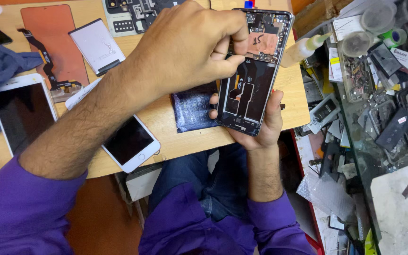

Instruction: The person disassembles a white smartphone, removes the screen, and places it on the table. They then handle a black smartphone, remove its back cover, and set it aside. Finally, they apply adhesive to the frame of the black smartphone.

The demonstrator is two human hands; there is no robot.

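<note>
My right hand (265, 125) cradles an opened black smartphone (251, 89) from below, its back cover off and the inner boards and a copper-coloured shield (262, 43) showing. Its fingers wrap the phone's left edge and the thumb lies on the right edge. My left hand (185, 47) reaches in from the left. Its thumb and forefinger are pinched together on something small at the phone's upper inside, beside the copper shield. What sits between the fingertips is hidden.
On the wooden board (175, 146) lie a white phone (131, 141), a larger white phone (22, 113), an orange-brown panel (60, 33) with a flex cable (43, 59), a silver battery (95, 45) and a dark patterned pad (192, 108). A glue bottle (303, 47) and a cluttered parts counter (383, 108) stand right.
</note>
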